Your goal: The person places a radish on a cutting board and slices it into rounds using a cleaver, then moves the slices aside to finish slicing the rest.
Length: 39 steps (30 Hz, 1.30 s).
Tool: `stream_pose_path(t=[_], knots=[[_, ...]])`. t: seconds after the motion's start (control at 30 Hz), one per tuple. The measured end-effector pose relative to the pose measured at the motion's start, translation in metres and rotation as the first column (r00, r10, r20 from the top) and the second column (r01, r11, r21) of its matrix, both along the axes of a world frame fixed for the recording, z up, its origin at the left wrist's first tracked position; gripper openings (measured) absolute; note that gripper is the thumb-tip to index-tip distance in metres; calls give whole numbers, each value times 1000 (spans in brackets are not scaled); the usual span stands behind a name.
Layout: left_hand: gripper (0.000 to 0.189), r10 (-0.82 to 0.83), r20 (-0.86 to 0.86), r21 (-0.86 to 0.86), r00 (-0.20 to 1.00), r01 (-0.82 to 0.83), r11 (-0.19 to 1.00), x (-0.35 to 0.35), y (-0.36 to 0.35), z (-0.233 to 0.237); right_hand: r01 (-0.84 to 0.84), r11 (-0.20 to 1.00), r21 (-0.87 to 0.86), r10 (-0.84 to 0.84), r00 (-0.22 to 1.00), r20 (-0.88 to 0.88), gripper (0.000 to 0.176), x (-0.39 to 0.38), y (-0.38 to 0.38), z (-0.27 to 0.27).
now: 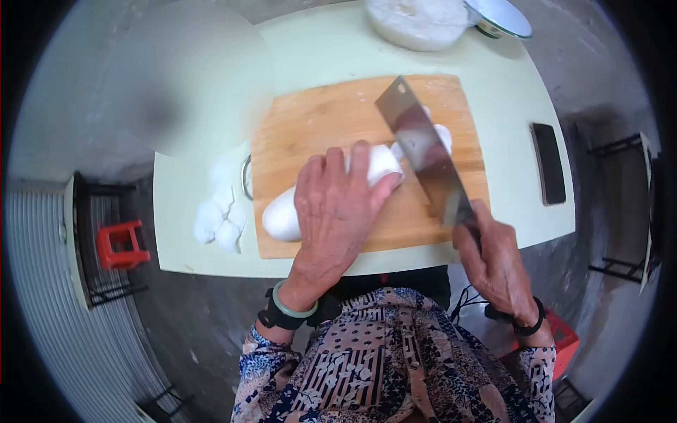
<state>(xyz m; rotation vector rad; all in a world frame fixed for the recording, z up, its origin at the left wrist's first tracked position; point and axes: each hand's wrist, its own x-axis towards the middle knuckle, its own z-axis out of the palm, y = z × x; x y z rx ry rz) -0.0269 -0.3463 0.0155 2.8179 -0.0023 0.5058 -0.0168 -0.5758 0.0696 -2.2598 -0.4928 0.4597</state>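
A long white roll of dough lies across a wooden cutting board. My left hand presses down on top of the roll, fingers pointing toward its right end. My right hand grips the handle of a broad cleaver, whose blade stands at the roll's right end. A small cut piece of dough lies just beyond the blade, partly hidden by it.
The board sits on a pale green table. Several white dough lumps lie left of the board. A white bowl and an enamel dish stand at the far edge. A dark phone lies right. Red stools stand on the floor.
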Motion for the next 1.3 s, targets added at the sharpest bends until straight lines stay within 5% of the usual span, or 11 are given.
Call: stream_pose_path(t=[0.3, 0.4, 0.6, 0.9, 1.0, 1.13, 1.2, 1.3], knots=[[42, 84, 12, -36, 996, -83, 996, 5, -4, -3, -135, 988, 79, 137, 990, -30, 31, -13, -15, 2], [43, 95, -16, -33, 995, -95, 995, 7, -4, -1, -134, 989, 61, 145, 962, -232, 29, -9, -14, 8], [43, 110, -46, 24, 993, -109, 994, 9, -5, 2, -138, 990, 33, 140, 986, -88, 24, -9, -6, -2], [45, 65, 60, 120, 996, -72, 990, 12, -5, -4, -185, 980, 68, 178, 979, 95, 47, 28, 29, -22], [45, 74, 67, 146, 995, -83, 986, 11, -9, -4, -137, 985, 106, 136, 991, 20, 44, 41, 43, -20], [43, 64, 75, 219, 995, -79, 972, 8, -14, -6, -225, 962, 154, 169, 936, 309, 32, 61, 52, -52], [42, 113, 100, 111, 989, -124, 986, 7, -10, -10, -265, 960, 92, 260, 964, 58, 21, 68, 56, -44], [39, 149, -40, 29, 988, -148, 989, 6, -9, -3, -278, 949, 150, 252, 953, 171, 15, 60, 47, -49]])
